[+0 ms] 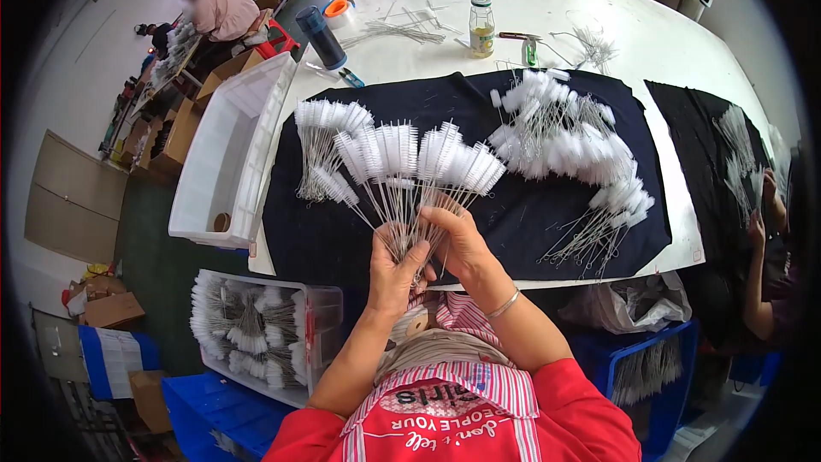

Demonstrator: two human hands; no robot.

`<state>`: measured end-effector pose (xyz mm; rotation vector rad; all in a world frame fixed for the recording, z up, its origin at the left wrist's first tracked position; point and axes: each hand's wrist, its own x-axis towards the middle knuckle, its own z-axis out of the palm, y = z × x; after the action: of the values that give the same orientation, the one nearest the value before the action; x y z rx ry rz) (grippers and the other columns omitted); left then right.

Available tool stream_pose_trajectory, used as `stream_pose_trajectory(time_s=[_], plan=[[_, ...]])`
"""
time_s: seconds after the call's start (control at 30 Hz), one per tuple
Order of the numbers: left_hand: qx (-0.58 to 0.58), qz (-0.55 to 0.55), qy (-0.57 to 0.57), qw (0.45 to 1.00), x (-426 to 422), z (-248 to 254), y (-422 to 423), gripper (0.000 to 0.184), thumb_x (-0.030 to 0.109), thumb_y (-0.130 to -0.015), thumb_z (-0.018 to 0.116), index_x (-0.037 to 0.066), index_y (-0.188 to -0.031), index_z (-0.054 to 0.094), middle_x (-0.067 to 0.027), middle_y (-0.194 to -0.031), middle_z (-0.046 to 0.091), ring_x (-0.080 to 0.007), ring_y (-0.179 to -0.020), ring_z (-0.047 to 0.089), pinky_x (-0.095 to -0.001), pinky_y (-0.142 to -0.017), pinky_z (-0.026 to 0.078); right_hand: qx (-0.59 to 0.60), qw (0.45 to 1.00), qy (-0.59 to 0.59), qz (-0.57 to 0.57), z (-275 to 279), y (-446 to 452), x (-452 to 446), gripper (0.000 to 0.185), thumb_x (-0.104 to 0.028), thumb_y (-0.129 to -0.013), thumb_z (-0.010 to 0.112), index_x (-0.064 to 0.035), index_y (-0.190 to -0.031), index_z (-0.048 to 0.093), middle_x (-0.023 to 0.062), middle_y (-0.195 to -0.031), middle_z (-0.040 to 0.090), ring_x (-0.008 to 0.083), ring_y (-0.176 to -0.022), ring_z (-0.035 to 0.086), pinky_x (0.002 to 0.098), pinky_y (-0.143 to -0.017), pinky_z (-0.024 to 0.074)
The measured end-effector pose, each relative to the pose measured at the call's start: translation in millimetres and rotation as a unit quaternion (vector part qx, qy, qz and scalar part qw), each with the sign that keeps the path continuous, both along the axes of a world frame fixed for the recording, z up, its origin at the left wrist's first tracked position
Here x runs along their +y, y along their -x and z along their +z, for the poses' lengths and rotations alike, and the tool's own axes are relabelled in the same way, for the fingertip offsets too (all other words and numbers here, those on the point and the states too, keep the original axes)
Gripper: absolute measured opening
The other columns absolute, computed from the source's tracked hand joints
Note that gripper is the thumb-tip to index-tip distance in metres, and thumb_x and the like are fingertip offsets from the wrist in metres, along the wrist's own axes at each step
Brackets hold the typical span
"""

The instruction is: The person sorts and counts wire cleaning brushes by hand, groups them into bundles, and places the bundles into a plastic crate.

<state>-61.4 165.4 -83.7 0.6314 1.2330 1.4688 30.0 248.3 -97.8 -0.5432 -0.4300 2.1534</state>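
Wire-stemmed brushes w/ white bristle heads [398,150] are held in both hands, over near edge of dark cloth [513,244] on white table [701,60]. Stems are gathered low, heads pointed away & fanned; prob. so the bristles aren't crushed & stems can be evened up. L hand [389,278]: fingers closed round stems, thumb laid along them. R hand [462,248]: fingers also curled on the stems, just beside L; fingertips partly hidden, so exact grip can't be told. Loose bunch [321,150] is laid at L of cloth, larger heap [569,150] at R, both prob. kept in easy reach; cloth likely spread to keep bristles clean. Stems in R heap are turned mostly toward near side, perh. for quick pick-up. Jar [481,34], dark bottle [320,38] & orange tape roll [339,8] are set beyond cloth, apparently out of the way. Count: 2 hands, 1 held bundle (brushes too overlapped to count), 1 bunch L, 1 heap R, 1 jar, 1 bottle, 1 tape roll; 1 clear crate [325,325] of brushes below table edge, L; 2 other people seen, 1 seated far L [224,7], 1 at R edge, hands [757,231] near more brushes.
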Motion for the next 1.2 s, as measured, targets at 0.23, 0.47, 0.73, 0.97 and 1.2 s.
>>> stream_pose_trajectory(time_s=[0.23, 0.47, 0.73, 0.97, 1.2], plan=[[-0.015, 0.010, -0.018, 1.000, 1, -4, -4, 0.030, 0.027, -0.090, 0.054, 0.011, -0.101, 0.031, -0.0071, -0.082, 0.054, -0.0121, -0.049, 0.054, -0.0188, -0.032, 0.035, 0.037, 0.998, 0.046, 0.034, -16, -1, 8, 0.016, -0.012, -0.079, 0.066, -0.0051, -0.087, 0.055, 0.0055, -0.081, 0.059, 0.0141, -0.069, 0.055, 0.0319, -0.064, 0.0503], [-0.002, 0.019, -0.003, 1.000, 4, -4, 1, 0.030, 0.032, -0.090, 0.052, 0.012, -0.099, 0.031, -0.0074, -0.082, 0.055, -0.0132, -0.048, 0.055, -0.0188, -0.031, 0.034, 0.012, 0.999, -0.003, 0.048, -8, 0, 8, 0.023, -0.015, -0.076, 0.070, -0.0055, -0.088, 0.054, 0.0113, -0.094, 0.060, 0.0180, -0.082, 0.057, 0.0343, -0.065, 0.0500], [0.148, 0.023, -0.024, 0.988, 9, -8, -4, 0.042, 0.020, -0.083, 0.065, 0.010, -0.094, 0.026, -0.0059, -0.068, 0.052, -0.0092, -0.047, 0.052, -0.0169, -0.033, 0.034, 0.035, 0.998, 0.040, 0.033, -22, 1, 13, 0.031, -0.018, -0.076, 0.070, -0.0042, -0.098, 0.053, 0.0056, -0.082, 0.057, 0.0176, -0.070, 0.057, 0.0338, -0.059, 0.0494], [0.174, 0.018, -0.066, 0.982, 10, -16, -5, 0.041, 0.021, -0.083, 0.065, 0.009, -0.097, 0.028, -0.0047, -0.069, 0.053, -0.0084, -0.049, 0.053, -0.0163, -0.036, 0.036, 0.032, 0.998, 0.009, 0.050, -14, -7, 9, 0.036, -0.019, -0.077, 0.069, -0.0025, -0.103, 0.051, 0.0096, -0.090, 0.060, 0.0207, -0.078, 0.060, 0.0369, -0.065, 0.0513], [0.162, 0.042, -0.052, 0.985, 6, -19, -7, 0.042, 0.017, -0.081, 0.067, 0.005, -0.101, 0.032, -0.0038, -0.074, 0.051, -0.0066, -0.055, 0.052, -0.0206, -0.044, 0.044, -0.079, 0.996, -0.047, 0.016, -11, -5, 5, 0.024, -0.012, -0.076, 0.068, -0.0033, -0.093, 0.054, 0.0041, -0.077, 0.059, 0.0143, -0.068, 0.058, 0.0290, -0.061, 0.0492]])
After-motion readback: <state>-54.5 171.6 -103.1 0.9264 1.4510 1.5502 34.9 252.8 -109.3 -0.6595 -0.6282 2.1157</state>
